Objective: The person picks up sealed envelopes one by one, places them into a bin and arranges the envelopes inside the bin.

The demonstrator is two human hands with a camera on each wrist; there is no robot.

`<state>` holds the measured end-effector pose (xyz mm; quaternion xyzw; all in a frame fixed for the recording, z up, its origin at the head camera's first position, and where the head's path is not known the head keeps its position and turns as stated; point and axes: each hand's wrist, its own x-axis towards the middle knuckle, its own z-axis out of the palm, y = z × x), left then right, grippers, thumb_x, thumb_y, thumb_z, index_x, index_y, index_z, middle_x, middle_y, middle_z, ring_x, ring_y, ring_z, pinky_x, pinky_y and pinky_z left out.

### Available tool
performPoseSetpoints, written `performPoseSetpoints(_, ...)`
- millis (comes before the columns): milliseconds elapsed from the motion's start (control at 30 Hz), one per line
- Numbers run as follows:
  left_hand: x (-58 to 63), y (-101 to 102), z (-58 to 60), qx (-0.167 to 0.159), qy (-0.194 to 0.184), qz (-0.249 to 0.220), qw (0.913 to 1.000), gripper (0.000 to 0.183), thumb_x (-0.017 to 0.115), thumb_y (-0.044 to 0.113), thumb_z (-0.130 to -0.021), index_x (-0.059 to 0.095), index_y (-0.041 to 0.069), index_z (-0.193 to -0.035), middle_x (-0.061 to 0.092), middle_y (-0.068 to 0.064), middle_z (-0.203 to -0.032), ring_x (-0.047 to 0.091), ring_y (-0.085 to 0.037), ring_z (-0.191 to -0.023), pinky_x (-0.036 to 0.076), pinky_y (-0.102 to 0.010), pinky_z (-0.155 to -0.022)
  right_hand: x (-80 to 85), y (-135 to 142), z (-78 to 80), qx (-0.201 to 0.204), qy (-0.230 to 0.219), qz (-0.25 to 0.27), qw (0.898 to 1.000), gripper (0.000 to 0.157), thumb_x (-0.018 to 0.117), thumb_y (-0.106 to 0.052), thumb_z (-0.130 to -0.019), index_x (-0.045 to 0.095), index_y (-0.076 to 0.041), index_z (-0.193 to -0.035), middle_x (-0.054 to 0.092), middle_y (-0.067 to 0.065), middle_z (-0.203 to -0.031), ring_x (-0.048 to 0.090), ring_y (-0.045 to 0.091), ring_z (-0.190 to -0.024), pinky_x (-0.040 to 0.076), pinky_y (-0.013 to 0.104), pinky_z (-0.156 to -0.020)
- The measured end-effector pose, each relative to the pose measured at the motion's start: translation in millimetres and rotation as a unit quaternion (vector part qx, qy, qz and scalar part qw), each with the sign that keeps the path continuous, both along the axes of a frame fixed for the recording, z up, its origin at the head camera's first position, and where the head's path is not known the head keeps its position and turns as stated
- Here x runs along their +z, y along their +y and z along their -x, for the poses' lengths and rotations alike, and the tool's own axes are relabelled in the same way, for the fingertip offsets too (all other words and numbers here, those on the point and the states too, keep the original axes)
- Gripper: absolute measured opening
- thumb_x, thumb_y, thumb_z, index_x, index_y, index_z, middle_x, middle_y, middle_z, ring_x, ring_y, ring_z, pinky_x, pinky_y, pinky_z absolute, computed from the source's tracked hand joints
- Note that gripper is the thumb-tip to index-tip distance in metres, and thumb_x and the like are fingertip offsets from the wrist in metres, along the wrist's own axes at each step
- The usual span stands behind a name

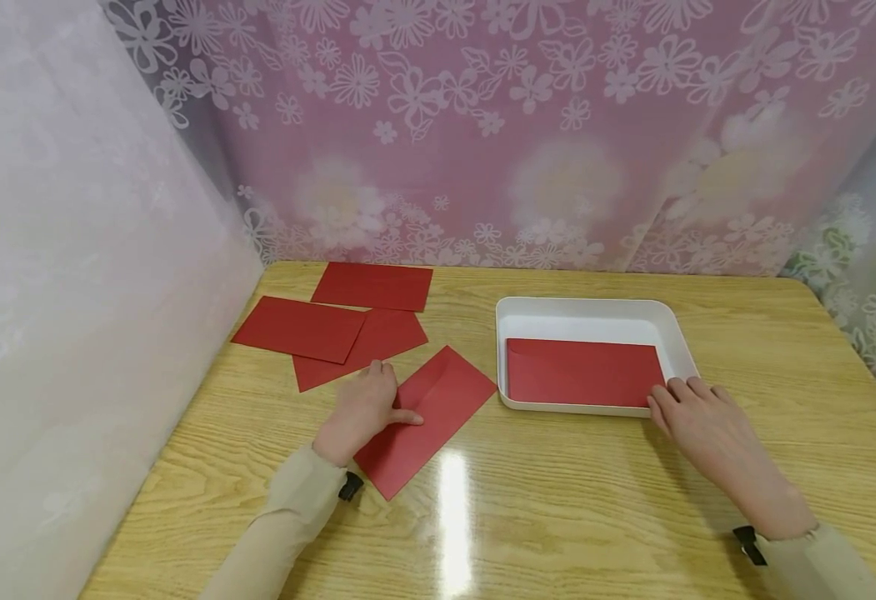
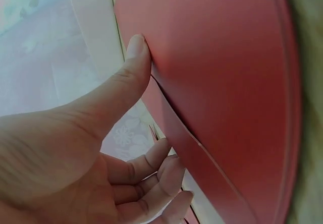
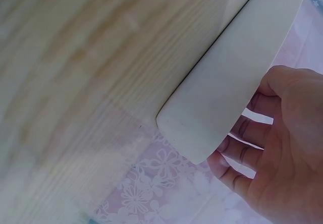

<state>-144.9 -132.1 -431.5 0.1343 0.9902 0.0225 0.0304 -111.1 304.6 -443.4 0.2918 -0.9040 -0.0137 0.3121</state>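
The left hand [image 1: 362, 412] is holding a red envelope [image 1: 441, 408], thumb lying on top, fingers curling at its left edge. The envelope is stretching right of them, long axis slanting away rightward, one corner sitting just beside the white tray [image 1: 580, 321]. The farther right hand [image 1: 700, 421] is gripping the tray's near-right corner.

Head view forward and down, wrist views close-up

Pale beige sleeves [image 1: 276, 517], softly creased, with a small black fitting [image 1: 350, 486] beside each cuff [image 1: 323, 468].
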Motion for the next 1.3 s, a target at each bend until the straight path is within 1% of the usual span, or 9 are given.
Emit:
performPoseSetpoints(300,-1.0,0.1,7.2,0.01,-0.04,-0.045,0.9982,0.067,0.089,0.054,-0.069,0.049,0.002,-0.083,0.043,-0.008,-0.077,0.043,-0.017,-0.061,0.038,-0.025,-0.053,0.7,-0.8,1.0,0.004,0.007,0.004,1.0,0.055,0.015,-0.036,-0.112,0.042,-0.007,-0.074,0.038,0.006,-0.065,0.036,0.027,-0.058,0.025,0.031,-0.05)
performPoseSetpoints(533,-2.8,-2.1,8.1,0.01,-0.044,-0.078,0.9959,0.07,0.091,0.049,-0.069,0.055,-0.002,-0.099,0.048,-0.002,-0.065,0.047,-0.014,-0.06,0.04,-0.025,-0.055,0.3,-0.5,0.8,0.003,0.004,0.003,1.0,0.056,0.014,-0.037,-0.112,0.043,-0.007,-0.074,0.039,0.006,-0.065,0.037,0.027,-0.058,0.027,0.033,-0.05)
performPoseSetpoints(667,-5.0,-6.4,8.8,0.004,-0.038,-0.103,0.994,0.062,0.09,0.047,-0.071,0.054,0.003,-0.093,0.049,-0.002,-0.069,0.047,-0.015,-0.063,0.041,-0.027,-0.058,0.2,-0.2,0.7,0.005,0.006,-0.001,1.0,0.054,0.016,-0.035,-0.112,0.042,-0.007,-0.074,0.039,0.006,-0.065,0.037,0.027,-0.058,0.026,0.032,-0.051)
performPoseSetpoints(733,-4.8,-9.2,9.2,-0.004,-0.03,-0.109,0.9936,0.058,0.089,0.047,-0.073,0.058,0.003,-0.095,0.051,-0.002,-0.075,0.049,-0.015,-0.067,0.044,-0.028,-0.061,0.3,-0.1,0.8,0.005,0.006,-0.001,1.0,0.053,0.016,-0.034,-0.112,0.042,-0.007,-0.074,0.039,0.006,-0.065,0.037,0.026,-0.058,0.026,0.031,-0.051)
performPoseSetpoints(867,-2.8,-15.1,10.5,-0.019,0.0,-0.121,0.9925,0.056,0.086,0.045,-0.077,0.062,0.001,-0.102,0.056,-0.005,-0.081,0.053,-0.017,-0.07,0.049,-0.031,-0.064,0.1,-0.2,0.9,0.006,0.004,0.001,1.0,0.055,0.015,-0.036,-0.112,0.043,-0.006,-0.075,0.039,0.006,-0.065,0.036,0.026,-0.058,0.027,0.032,-0.05)
performPoseSetpoints(967,-0.6,-18.2,10.7,-0.018,0.016,-0.135,0.9905,0.055,0.084,0.044,-0.08,0.059,0.003,-0.105,0.057,-0.005,-0.075,0.054,-0.017,-0.062,0.047,-0.03,-0.054,-0.6,-0.4,0.9,0.007,0.006,0.0,1.0,0.054,0.015,-0.035,-0.112,0.043,-0.007,-0.074,0.038,0.006,-0.065,0.036,0.026,-0.058,0.026,0.032,-0.05)
performPoseSetpoints(1033,0.9,-19.3,11.2,-0.019,0.033,-0.146,0.9885,0.051,0.08,0.043,-0.083,0.057,0.004,-0.106,0.054,-0.004,-0.067,0.051,-0.017,-0.055,0.041,-0.028,-0.048,-1.2,-0.4,0.6,0.007,0.009,0.0,1.0,0.053,0.017,-0.034,-0.111,0.042,-0.007,-0.074,0.038,0.006,-0.065,0.035,0.026,-0.058,0.026,0.031,-0.05)
performPoseSetpoints(1133,1.8,-20.2,12.5,-0.033,0.084,-0.155,0.9838,0.042,0.075,0.039,-0.09,0.057,0.005,-0.107,0.046,-0.002,-0.058,0.041,-0.015,-0.046,0.03,-0.025,-0.043,-1.4,-0.6,0.0,0.005,0.01,0.001,1.0,0.053,0.017,-0.034,-0.111,0.042,-0.007,-0.074,0.037,0.006,-0.065,0.034,0.026,-0.058,0.024,0.03,-0.051)
performPoseSetpoints(1300,-0.5,-22.1,17.0,-0.062,0.187,-0.15,0.9689,0.029,0.07,0.033,-0.096,0.055,0.009,-0.093,0.037,0.003,-0.056,0.031,-0.011,-0.042,0.021,-0.023,-0.042,-0.9,-1.7,-0.2,0.003,0.005,0.001,1.0,0.056,0.014,-0.037,-0.112,0.042,-0.007,-0.074,0.038,0.006,-0.066,0.035,0.027,-0.059,0.025,0.032,-0.05)
